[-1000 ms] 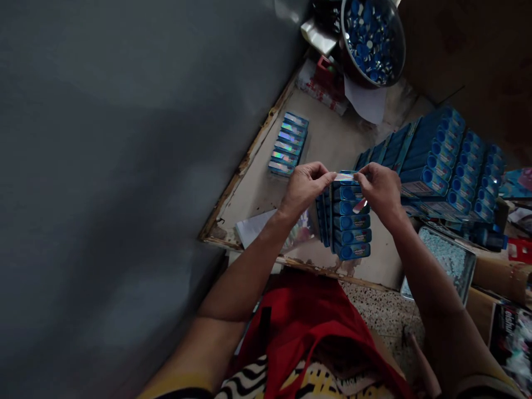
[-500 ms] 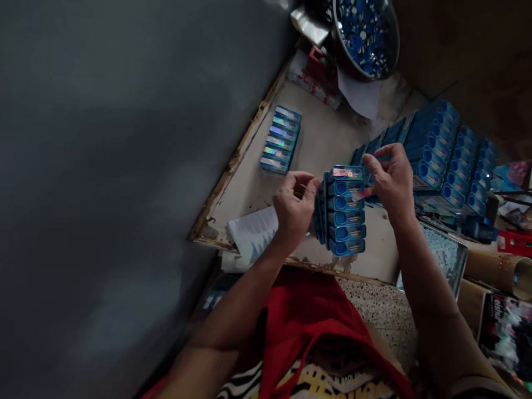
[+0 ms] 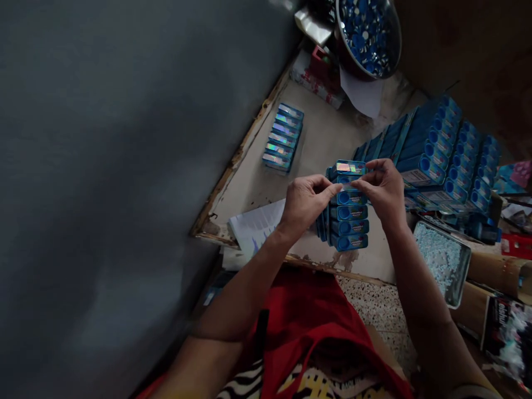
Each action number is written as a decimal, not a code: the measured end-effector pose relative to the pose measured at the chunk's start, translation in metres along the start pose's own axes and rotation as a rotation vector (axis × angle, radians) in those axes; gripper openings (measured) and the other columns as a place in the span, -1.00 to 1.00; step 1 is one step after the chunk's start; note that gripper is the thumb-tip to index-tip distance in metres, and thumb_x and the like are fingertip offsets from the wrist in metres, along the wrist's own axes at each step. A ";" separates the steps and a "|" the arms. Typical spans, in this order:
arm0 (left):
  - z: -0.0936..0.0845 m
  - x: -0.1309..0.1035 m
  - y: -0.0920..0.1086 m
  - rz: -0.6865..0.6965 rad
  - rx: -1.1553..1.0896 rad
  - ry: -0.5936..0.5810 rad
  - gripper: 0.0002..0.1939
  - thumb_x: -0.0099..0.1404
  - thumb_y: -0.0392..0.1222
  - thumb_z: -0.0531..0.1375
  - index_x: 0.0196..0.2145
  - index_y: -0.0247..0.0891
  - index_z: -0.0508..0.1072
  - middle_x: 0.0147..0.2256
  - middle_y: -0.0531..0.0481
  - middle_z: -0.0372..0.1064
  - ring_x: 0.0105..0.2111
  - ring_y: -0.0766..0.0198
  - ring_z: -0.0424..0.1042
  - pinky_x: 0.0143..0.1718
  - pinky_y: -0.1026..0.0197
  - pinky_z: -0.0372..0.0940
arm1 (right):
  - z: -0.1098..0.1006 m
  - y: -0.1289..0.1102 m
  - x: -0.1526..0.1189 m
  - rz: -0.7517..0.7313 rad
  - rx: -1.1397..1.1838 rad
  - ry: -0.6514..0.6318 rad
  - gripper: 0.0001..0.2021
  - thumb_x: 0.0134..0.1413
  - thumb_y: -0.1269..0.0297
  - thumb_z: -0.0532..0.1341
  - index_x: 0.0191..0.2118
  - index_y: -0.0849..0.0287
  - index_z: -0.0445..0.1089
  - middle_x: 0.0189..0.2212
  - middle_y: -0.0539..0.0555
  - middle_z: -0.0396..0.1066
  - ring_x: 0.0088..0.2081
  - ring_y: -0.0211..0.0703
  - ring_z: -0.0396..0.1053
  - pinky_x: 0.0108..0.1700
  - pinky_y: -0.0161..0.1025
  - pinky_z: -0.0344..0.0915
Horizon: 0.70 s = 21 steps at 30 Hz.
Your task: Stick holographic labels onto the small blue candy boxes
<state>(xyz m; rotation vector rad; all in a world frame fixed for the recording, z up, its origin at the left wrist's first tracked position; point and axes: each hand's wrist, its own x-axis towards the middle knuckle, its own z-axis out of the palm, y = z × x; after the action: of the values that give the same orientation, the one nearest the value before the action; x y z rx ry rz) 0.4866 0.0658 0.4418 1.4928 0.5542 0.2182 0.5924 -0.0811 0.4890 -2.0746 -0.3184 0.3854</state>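
A stack of small blue boxes [image 3: 352,213] with printed ends stands near the table's front edge. Its top box carries a shiny holographic sticker [image 3: 349,167] across the end. Over the second box, a small clear-looking sticker strip [image 3: 346,187] is stretched between my two hands. My left hand [image 3: 310,200] pinches its left end with thumb and forefinger. At the other end, my right hand [image 3: 384,191] is closed in a pinch, its fingertips close against the stack. Whether the strip touches the box face cannot be made out.
Several boxes with shiny strips [image 3: 283,137] lie in a row farther back. Large blue box stacks [image 3: 432,152] rise on the right, beside a metal tray [image 3: 457,296] of pale pellets. A bowl [image 3: 399,50] of blue pieces stands behind; sticker sheets [image 3: 253,221] lie left.
The strip, earlier hanging from my right hand, is now at the second box between both hands. My left hand has moved right onto it; my right hand has moved down and slightly left.
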 end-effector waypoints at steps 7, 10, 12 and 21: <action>0.000 0.023 -0.012 -0.020 0.132 -0.059 -0.74 0.29 -0.07 0.35 -0.48 -0.25 0.52 -0.51 0.06 0.40 -0.47 0.32 0.29 -0.42 0.23 0.14 | 0.008 0.012 0.007 -0.033 -0.135 0.012 -0.62 -0.02 0.34 0.35 -0.06 0.05 0.30 -0.44 -0.12 0.49 -0.38 -0.16 0.49 -0.27 -0.20 0.36; 0.000 0.026 -0.018 -0.030 0.086 -0.076 -0.74 0.30 -0.08 0.33 -0.48 -0.25 0.48 -0.52 0.09 0.34 -0.48 0.33 0.24 -0.43 0.23 0.12 | 0.010 0.020 0.009 -0.056 -0.138 0.005 -0.64 -0.01 0.32 0.36 -0.10 0.04 0.27 -0.42 -0.12 0.48 -0.37 -0.17 0.49 -0.24 -0.19 0.38; 0.000 0.026 -0.020 -0.023 0.034 -0.101 -0.74 0.32 -0.09 0.31 -0.48 -0.24 0.46 -0.52 0.10 0.32 -0.48 0.34 0.22 -0.43 0.24 0.11 | 0.011 0.023 0.010 -0.078 -0.150 0.002 -0.65 0.01 0.31 0.36 -0.12 0.03 0.24 -0.41 -0.12 0.47 -0.38 -0.18 0.48 -0.24 -0.19 0.38; 0.019 0.028 -0.053 -0.244 -0.229 -0.090 -0.45 0.15 0.25 0.48 -0.46 -0.21 0.34 -0.54 0.12 0.26 -0.51 0.36 0.23 -0.47 0.26 0.11 | -0.006 0.037 0.020 -0.143 -0.366 0.040 -0.57 -0.07 0.15 0.49 -0.20 0.05 0.24 -0.39 -0.12 0.24 -0.38 -0.24 0.24 -0.31 -0.25 0.25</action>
<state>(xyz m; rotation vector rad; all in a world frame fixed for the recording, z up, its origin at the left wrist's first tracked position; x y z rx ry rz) 0.5091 0.0571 0.3836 1.1950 0.6117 0.0222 0.6153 -0.0969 0.4567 -2.3944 -0.5423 0.2094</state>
